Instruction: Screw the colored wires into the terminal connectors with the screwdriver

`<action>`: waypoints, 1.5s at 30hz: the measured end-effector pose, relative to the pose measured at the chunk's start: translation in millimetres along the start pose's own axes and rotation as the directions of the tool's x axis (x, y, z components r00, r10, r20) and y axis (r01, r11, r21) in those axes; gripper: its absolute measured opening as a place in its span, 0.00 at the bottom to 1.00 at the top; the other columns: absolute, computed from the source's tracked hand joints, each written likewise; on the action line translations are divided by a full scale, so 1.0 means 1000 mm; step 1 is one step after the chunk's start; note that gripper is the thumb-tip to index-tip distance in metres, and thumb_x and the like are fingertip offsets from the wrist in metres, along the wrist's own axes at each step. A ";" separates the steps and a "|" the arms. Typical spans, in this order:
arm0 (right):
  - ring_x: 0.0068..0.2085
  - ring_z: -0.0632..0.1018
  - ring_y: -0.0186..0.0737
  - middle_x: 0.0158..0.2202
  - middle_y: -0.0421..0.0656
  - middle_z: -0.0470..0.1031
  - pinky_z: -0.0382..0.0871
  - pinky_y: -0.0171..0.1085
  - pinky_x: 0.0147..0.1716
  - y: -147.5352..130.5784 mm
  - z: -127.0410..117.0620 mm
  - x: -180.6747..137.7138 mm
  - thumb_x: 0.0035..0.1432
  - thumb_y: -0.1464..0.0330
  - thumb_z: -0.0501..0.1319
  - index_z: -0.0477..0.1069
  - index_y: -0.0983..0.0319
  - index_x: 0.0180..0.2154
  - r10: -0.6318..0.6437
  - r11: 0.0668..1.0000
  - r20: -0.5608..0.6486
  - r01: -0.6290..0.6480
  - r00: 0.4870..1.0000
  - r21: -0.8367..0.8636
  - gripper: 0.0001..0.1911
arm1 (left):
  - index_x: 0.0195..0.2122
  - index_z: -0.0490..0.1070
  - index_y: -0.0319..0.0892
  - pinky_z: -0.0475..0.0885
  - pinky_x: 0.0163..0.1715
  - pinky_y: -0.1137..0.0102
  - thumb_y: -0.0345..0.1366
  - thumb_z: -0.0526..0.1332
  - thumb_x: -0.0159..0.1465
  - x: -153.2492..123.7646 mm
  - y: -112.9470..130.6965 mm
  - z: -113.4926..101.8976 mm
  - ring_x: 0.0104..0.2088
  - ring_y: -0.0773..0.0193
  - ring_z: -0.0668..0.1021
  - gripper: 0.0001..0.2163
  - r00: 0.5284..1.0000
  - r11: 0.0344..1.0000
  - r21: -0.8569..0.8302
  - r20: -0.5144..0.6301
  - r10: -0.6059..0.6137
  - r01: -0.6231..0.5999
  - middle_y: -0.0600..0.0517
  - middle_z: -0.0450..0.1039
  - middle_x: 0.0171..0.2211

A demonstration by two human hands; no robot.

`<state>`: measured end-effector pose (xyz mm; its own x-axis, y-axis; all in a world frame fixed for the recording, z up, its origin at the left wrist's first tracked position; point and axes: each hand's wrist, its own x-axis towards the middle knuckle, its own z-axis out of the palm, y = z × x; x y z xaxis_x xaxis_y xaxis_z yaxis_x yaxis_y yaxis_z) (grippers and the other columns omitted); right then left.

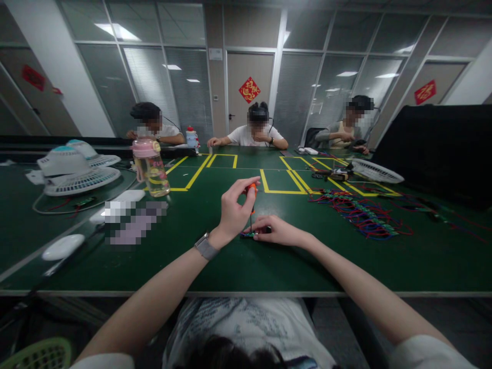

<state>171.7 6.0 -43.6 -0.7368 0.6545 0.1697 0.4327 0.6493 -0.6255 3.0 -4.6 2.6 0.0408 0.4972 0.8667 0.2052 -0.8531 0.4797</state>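
Note:
My left hand (234,206), with a watch on its wrist, is closed around the orange handle of a screwdriver (252,190). The screwdriver stands nearly upright, its thin dark shaft pointing down at a small circuit board (248,236) on the green table. From the right, my right hand (277,230) steadies that board, its fingers closed at the edge. A dark piece lies under or beside the board; its details are too small to make out. The contact of the screwdriver's tip is partly hidden by the right fingers.
Wired circuit boards (361,212) lie in a row to the right. A pink-lidded bottle (151,166), white fans (82,171) and a white mouse-like object (63,247) are on the left. Yellow tape (282,191) marks the green table (200,274). Several people sit across it.

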 end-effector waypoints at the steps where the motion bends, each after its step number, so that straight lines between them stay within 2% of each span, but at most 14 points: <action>1: 0.31 0.71 0.34 0.32 0.42 0.70 0.65 0.32 0.31 0.000 0.000 0.000 0.58 0.70 0.62 0.77 0.62 0.48 -0.004 1.000 0.001 0.004 1.000 -0.002 0.16 | 0.46 0.74 0.42 0.74 0.37 0.72 0.30 0.57 0.66 0.000 0.000 0.000 0.37 0.67 0.79 0.10 1.000 1.000 0.014 -0.003 0.007 -0.007 0.49 0.77 0.40; 9: 0.31 0.70 0.33 0.33 0.41 0.70 0.65 0.32 0.31 0.000 0.000 0.000 0.58 0.70 0.63 0.77 0.61 0.49 -0.003 1.000 -0.001 0.003 1.000 -0.016 0.16 | 0.39 0.76 0.42 0.70 0.35 0.72 0.32 0.62 0.63 0.002 0.002 -0.001 0.34 0.67 0.73 0.05 0.996 0.988 0.135 -0.038 0.086 -0.080 0.52 0.69 0.33; 14: 0.31 0.71 0.34 0.33 0.42 0.70 0.66 0.32 0.31 0.000 0.000 0.000 0.58 0.69 0.63 0.77 0.61 0.48 -0.003 1.000 -0.009 0.003 1.000 -0.010 0.15 | 0.47 0.74 0.44 0.71 0.44 0.68 0.32 0.51 0.69 0.000 0.000 -0.002 0.44 0.64 0.76 0.13 0.999 0.999 0.028 0.032 0.043 -0.044 0.48 0.73 0.43; 18: 0.31 0.71 0.34 0.33 0.42 0.71 0.66 0.33 0.32 0.001 0.000 0.000 0.58 0.69 0.63 0.77 0.62 0.48 -0.004 1.000 -0.011 0.004 1.000 -0.008 0.15 | 0.48 0.73 0.44 0.72 0.47 0.66 0.32 0.51 0.69 0.000 -0.003 -0.002 0.46 0.63 0.77 0.13 1.000 1.000 0.006 0.020 0.014 -0.014 0.48 0.75 0.47; 24: 0.31 0.71 0.33 0.33 0.42 0.71 0.66 0.32 0.31 0.003 0.001 0.000 0.59 0.69 0.62 0.77 0.61 0.49 -0.024 0.999 -0.008 0.024 1.000 -0.031 0.16 | 0.44 0.74 0.43 0.73 0.39 0.70 0.31 0.55 0.67 0.001 -0.002 0.000 0.39 0.66 0.78 0.10 0.999 0.999 0.025 -0.011 0.034 -0.034 0.50 0.76 0.41; 30: 0.30 0.70 0.33 0.33 0.42 0.71 0.65 0.32 0.31 0.002 0.000 0.000 0.58 0.70 0.63 0.77 0.61 0.48 -0.013 1.000 -0.012 0.013 1.000 -0.026 0.15 | 0.37 0.75 0.42 0.70 0.36 0.71 0.34 0.61 0.64 0.002 0.002 0.000 0.34 0.66 0.72 0.04 0.994 0.985 0.148 -0.053 0.098 -0.089 0.52 0.66 0.33; 33: 0.30 0.70 0.33 0.33 0.41 0.71 0.65 0.32 0.30 0.001 0.000 -0.001 0.58 0.70 0.63 0.77 0.61 0.48 -0.013 1.000 -0.010 0.013 1.000 -0.020 0.15 | 0.41 0.76 0.43 0.70 0.40 0.69 0.34 0.55 0.67 0.000 0.000 -0.002 0.39 0.64 0.73 0.10 0.997 0.989 0.127 -0.014 0.073 -0.071 0.50 0.67 0.36; 37: 0.30 0.70 0.32 0.33 0.41 0.70 0.66 0.32 0.31 0.001 0.000 -0.001 0.58 0.70 0.63 0.77 0.62 0.48 -0.009 1.000 -0.020 0.009 1.000 -0.015 0.15 | 0.50 0.72 0.44 0.72 0.43 0.67 0.33 0.48 0.70 -0.001 -0.003 -0.002 0.42 0.64 0.76 0.14 0.999 1.000 -0.003 0.047 0.018 -0.017 0.48 0.72 0.45; 41: 0.30 0.70 0.33 0.33 0.41 0.71 0.66 0.32 0.31 0.001 0.001 0.000 0.58 0.69 0.63 0.77 0.61 0.48 -0.009 1.000 -0.020 0.009 1.000 -0.014 0.15 | 0.50 0.71 0.43 0.74 0.40 0.69 0.34 0.53 0.69 -0.001 -0.002 0.001 0.40 0.65 0.78 0.12 1.000 0.999 -0.043 0.029 -0.013 0.014 0.48 0.75 0.44; 45: 0.30 0.70 0.33 0.33 0.41 0.70 0.66 0.32 0.31 0.001 0.000 0.000 0.58 0.69 0.63 0.77 0.61 0.48 -0.011 1.000 -0.015 0.011 1.000 -0.023 0.15 | 0.44 0.74 0.43 0.72 0.38 0.71 0.33 0.61 0.64 0.001 0.000 0.001 0.37 0.66 0.75 0.08 0.998 0.995 0.082 -0.023 0.059 -0.057 0.51 0.73 0.37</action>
<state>172.5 6.4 -44.8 -0.7339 0.6528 0.1877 0.4366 0.6651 -0.6058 4.4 -3.7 3.0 0.0303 0.4418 0.8966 0.2822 -0.8643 0.4164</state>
